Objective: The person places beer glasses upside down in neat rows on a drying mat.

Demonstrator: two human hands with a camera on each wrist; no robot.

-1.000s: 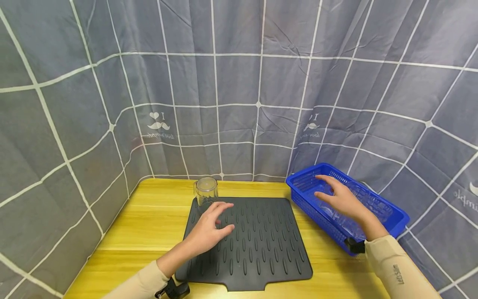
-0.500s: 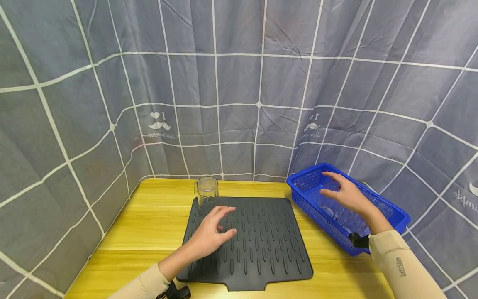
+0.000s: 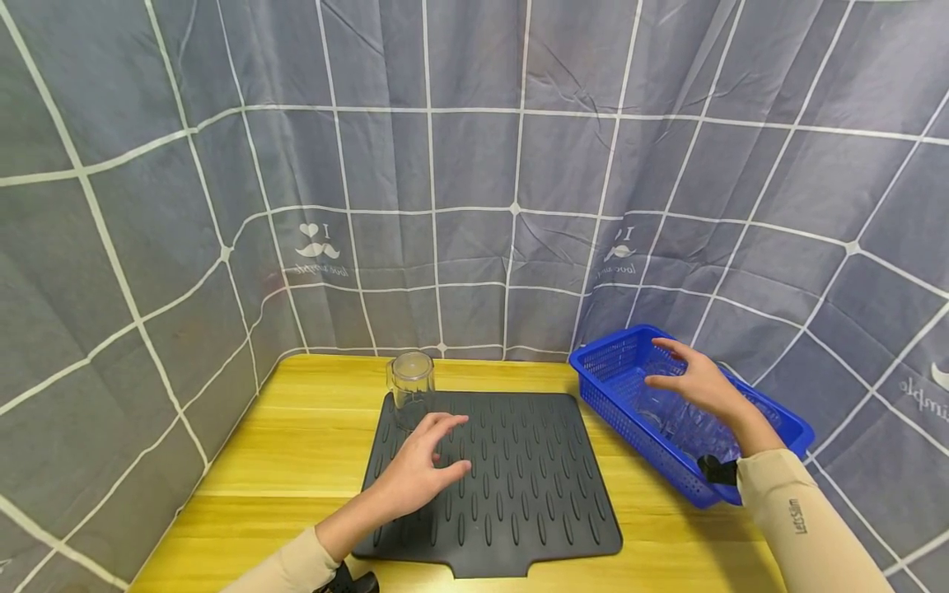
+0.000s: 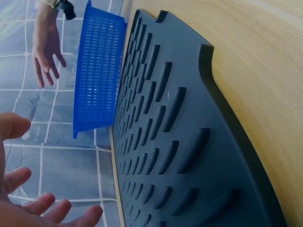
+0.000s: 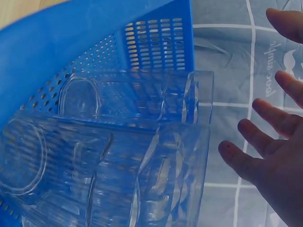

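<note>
Over the left part of a black ridged mat (image 3: 534, 494) hovers my left hand (image 3: 415, 473), fingers spread and holding nothing. Just beyond it, a clear mug (image 3: 412, 380) stands upside down at the mat's far left corner, its handle to the left. My right hand (image 3: 700, 387) hangs above a blue perforated basket (image 3: 619, 416) with its thumb and fingers apart. In the right wrist view, clear ribbed glass cups (image 5: 123, 165) lie on their sides in the basket, and the fingers (image 5: 270, 142) are beside their open ends without touching.
A yellow wood-grain table (image 3: 296, 436) carries the mat and basket. Grey curtain (image 3: 474, 247) with white grid lines hangs behind and along both sides, close to the basket's right side.
My right hand has drifted right and slightly away over the basket, still holding nothing. The left hand has barely shifted. Mug, mat and basket keep their places.
</note>
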